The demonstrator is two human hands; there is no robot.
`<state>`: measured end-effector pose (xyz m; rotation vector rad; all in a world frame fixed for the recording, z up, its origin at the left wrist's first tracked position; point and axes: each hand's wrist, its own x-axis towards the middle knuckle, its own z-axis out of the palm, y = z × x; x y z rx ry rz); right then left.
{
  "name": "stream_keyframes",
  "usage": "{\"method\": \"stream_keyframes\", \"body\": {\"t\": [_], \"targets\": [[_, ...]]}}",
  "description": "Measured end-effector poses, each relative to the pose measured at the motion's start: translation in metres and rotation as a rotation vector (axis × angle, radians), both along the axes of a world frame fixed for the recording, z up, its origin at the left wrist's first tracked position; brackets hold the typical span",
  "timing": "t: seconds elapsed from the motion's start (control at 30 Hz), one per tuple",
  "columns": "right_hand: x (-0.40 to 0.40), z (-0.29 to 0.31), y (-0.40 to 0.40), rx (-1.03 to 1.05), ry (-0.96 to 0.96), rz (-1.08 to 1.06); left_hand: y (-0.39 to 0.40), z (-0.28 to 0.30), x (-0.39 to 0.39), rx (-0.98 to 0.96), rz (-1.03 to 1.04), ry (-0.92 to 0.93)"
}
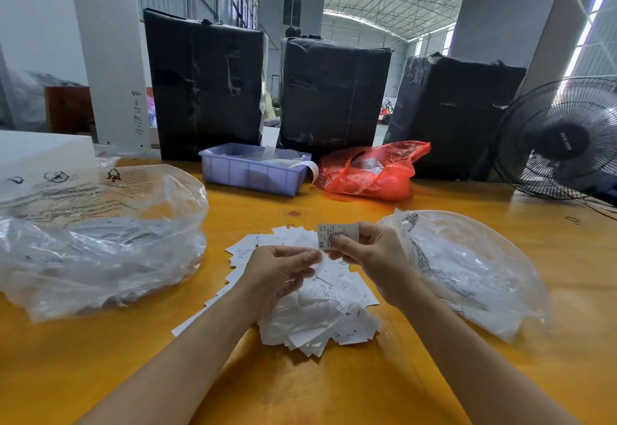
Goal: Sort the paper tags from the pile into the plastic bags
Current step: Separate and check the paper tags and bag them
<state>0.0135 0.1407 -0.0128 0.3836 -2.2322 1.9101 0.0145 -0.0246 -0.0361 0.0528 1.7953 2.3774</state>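
A pile of white paper tags (pixel 320 311) lies on the yellow table (pixel 300 384) in front of me. My right hand (pixel 370 257) pinches one tag marked XS (pixel 334 232) above the pile's far edge. My left hand (pixel 280 271) hovers over the pile with its fingers curled toward the XS tag, fingertips close to it; whether they pinch anything I cannot tell. A large clear plastic bag (pixel 100 241) with tags inside sits to the left. Another clear plastic bag (pixel 467 271) holding white tags lies to the right, close to my right wrist.
A lilac plastic bin (pixel 253 171) and a red plastic bag (pixel 370 171) stand behind the pile. Three black wrapped bales (pixel 207 84) line the table's far side. A black fan (pixel 561 137) stands at the far right. A white box (pixel 43 151) sits far left.
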Motion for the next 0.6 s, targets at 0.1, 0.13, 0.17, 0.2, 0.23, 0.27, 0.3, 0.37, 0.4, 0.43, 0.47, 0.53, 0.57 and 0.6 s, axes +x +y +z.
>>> {"method": "stream_keyframes", "body": {"t": [0.1,0.13,0.17,0.2,0.23,0.27,0.3,0.37,0.4,0.43,0.47,0.53,0.57,0.6], "targets": [[0.0002,-0.0012,-0.0005,0.029,0.003,0.016,0.0006,-0.0005,-0.0002,0.008,0.005,-0.002],[-0.0001,-0.0013,-0.0006,0.033,0.004,0.019,0.0005,-0.0005,-0.0003,0.011,0.009,-0.004],[-0.0002,-0.0013,-0.0005,0.036,0.006,0.021,0.0002,-0.0005,-0.0007,0.011,0.012,-0.005],[-0.0002,-0.0012,-0.0005,0.039,0.008,0.022,0.0,-0.0006,-0.0011,0.011,0.014,-0.006],[-0.0003,-0.0012,-0.0004,0.043,0.009,0.024,-0.0002,-0.0006,-0.0015,0.009,0.014,-0.008],[-0.0004,-0.0013,-0.0004,0.048,0.009,0.027,-0.0002,-0.0006,-0.0018,0.008,0.012,-0.01],[-0.0003,-0.0016,-0.0005,0.056,0.006,0.033,0.0,-0.0008,-0.0019,0.007,0.01,-0.013],[0.0,-0.0023,-0.0009,0.077,-0.015,0.059,0.0003,-0.0012,-0.0018,0.001,0.013,-0.017],[0.0004,-0.0028,-0.0012,0.088,-0.029,0.076,0.0002,-0.0013,-0.0015,-0.001,0.017,-0.019],[0.0008,-0.0031,-0.0012,0.098,-0.04,0.09,-0.0002,-0.0013,-0.0012,-0.002,0.021,-0.023],[0.0011,-0.003,-0.0012,0.104,-0.044,0.099,-0.0005,-0.0011,-0.001,-0.001,0.024,-0.027],[0.0011,-0.002,-0.0013,0.097,-0.032,0.086,-0.0011,-0.0002,-0.0001,0.002,0.027,-0.031],[0.0004,-0.0011,-0.0012,0.078,-0.017,0.056,-0.0013,0.0004,0.0002,0.0,0.027,-0.03],[-0.0006,-0.0003,-0.0003,0.046,-0.002,0.014,-0.0013,0.0007,0.0005,-0.006,0.023,-0.027]]}}
